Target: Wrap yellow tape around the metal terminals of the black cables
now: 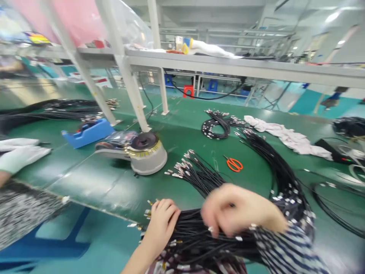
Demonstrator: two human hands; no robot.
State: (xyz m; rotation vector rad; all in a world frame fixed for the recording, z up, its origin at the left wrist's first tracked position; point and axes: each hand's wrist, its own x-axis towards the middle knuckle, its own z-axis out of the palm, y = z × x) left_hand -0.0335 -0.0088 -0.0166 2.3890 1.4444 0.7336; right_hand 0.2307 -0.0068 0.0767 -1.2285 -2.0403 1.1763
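A thick bundle of black cables (196, 245) with small white labels and connector ends lies along the near edge of the bench. My left hand (164, 219) is closed over its left end, fingers curled down onto the cables. Above the middle of the bundle is my right hand (232, 207), blurred by motion, with fingers bent in a pinch shape. What its fingers hold, if anything, cannot be made out. Just beyond the hands, a second cable bunch (196, 171) points its pale connector ends to the back left. Orange-handled scissors (234, 164) lie behind the right hand.
On the green bench (114, 190) stand a round grey tape dispenser (148, 156) and a blue one (88, 133). More cables (268, 156) curve along the right, near a white cloth (288, 137). Shelf posts (125, 76) rise behind. A co-worker's gloved hand (23, 154) is far left.
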